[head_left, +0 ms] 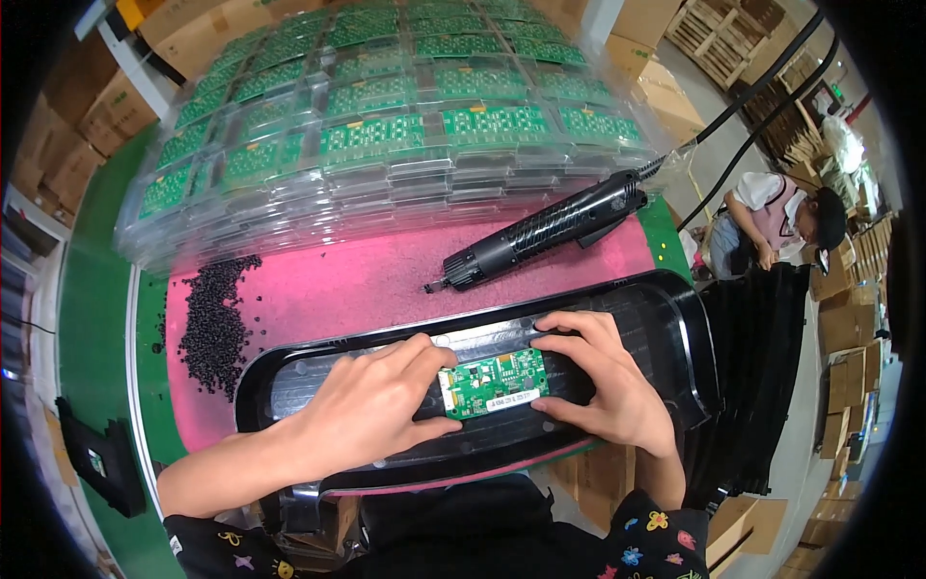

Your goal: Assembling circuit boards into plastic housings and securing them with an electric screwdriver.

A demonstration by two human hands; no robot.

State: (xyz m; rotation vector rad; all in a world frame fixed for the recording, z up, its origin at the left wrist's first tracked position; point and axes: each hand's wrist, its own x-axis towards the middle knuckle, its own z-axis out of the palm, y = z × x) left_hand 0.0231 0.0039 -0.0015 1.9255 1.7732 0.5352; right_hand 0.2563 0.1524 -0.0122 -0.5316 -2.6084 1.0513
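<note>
A green circuit board (pixel 493 382) with a white label strip along its near edge is level over the middle of a long black plastic housing (pixel 656 338). At its left end, my left hand (pixel 386 398) pinches the board between thumb and fingers. The right end is gripped the same way by my right hand (pixel 603 386). Whether the board touches the housing floor cannot be made out. Beyond the housing, a black electric screwdriver (pixel 545 232) lies slanted on the pink mat (pixel 328 299), its bit pointing left.
Small black screws (pixel 214 328) form a pile on the mat's left side. Stacked clear trays (pixel 386 183) of green boards stand at the back. A black part (pixel 101 458) lies at the far left. Another person (pixel 772 222) sits at the right beside black housings (pixel 752 367).
</note>
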